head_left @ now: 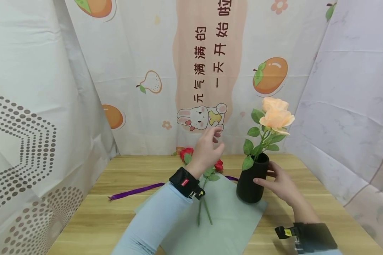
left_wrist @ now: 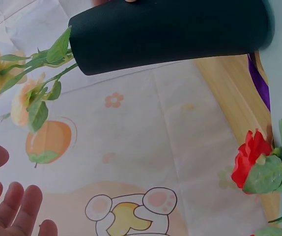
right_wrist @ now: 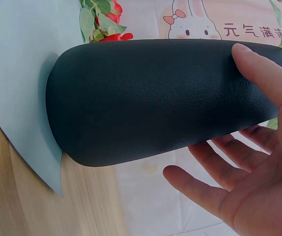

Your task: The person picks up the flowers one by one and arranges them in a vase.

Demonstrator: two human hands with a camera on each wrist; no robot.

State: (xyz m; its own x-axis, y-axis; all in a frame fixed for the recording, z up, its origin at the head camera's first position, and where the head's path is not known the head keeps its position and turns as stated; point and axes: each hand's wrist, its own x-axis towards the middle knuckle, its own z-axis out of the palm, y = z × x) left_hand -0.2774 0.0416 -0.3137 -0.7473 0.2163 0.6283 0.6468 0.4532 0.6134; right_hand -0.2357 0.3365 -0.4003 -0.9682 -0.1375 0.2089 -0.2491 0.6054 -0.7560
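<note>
A black vase (head_left: 253, 179) stands upright at the right of the grey-green wrapping sheet, near its edge. Peach roses (head_left: 276, 115) with green leaves rise from its mouth. My right hand (head_left: 282, 184) holds the vase from the right, thumb on the near side; in the right wrist view some fingers lie partly behind it. My left hand (head_left: 208, 148) hovers left of the vase, holding nothing, its fingers loosely bent. Below and behind it, red roses (head_left: 218, 165) lie with crossed stems on the wrapping sheet (head_left: 223, 223). My left forearm hides part of them.
A purple ribbon (head_left: 135, 191) runs across the wooden table (head_left: 115, 219) and passes under the sheet, showing again left of the vase. A printed curtain (head_left: 131, 53) hangs behind the table, with pale cloth (head_left: 348, 88) along the right side.
</note>
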